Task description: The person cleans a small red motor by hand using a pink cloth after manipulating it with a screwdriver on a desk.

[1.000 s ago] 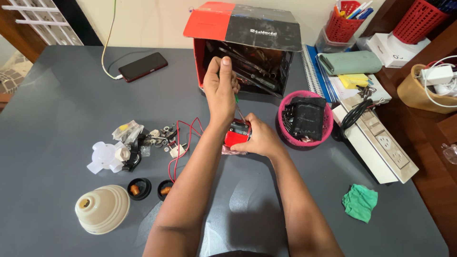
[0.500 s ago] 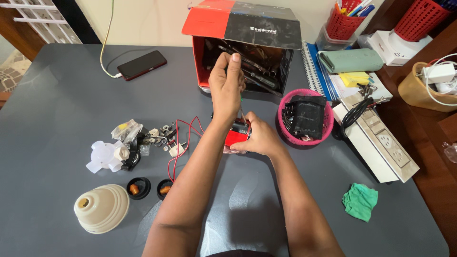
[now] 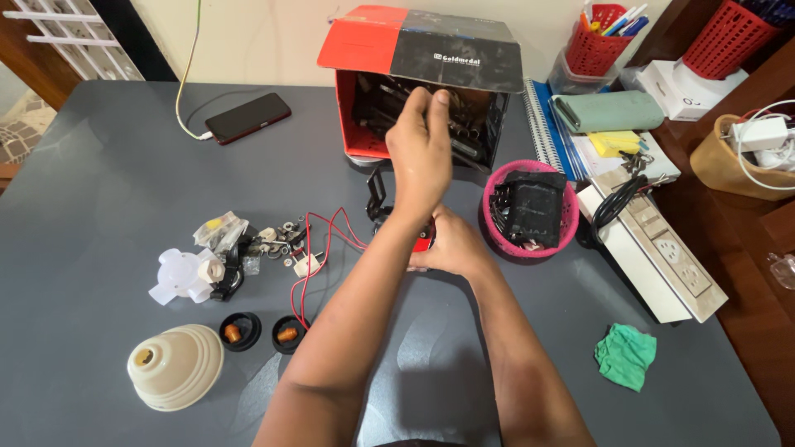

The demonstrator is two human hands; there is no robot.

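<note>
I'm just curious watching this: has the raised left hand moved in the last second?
Yes. The left hand has shifted right, toward the pink basket, judged against the open red box behind it.

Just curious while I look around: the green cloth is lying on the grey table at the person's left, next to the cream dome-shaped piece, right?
Not quite. The green cloth does lie on the grey table, but at the person's right, below the white power strip. The cream dome-shaped piece sits far across at the left. The head view shows it.
</note>
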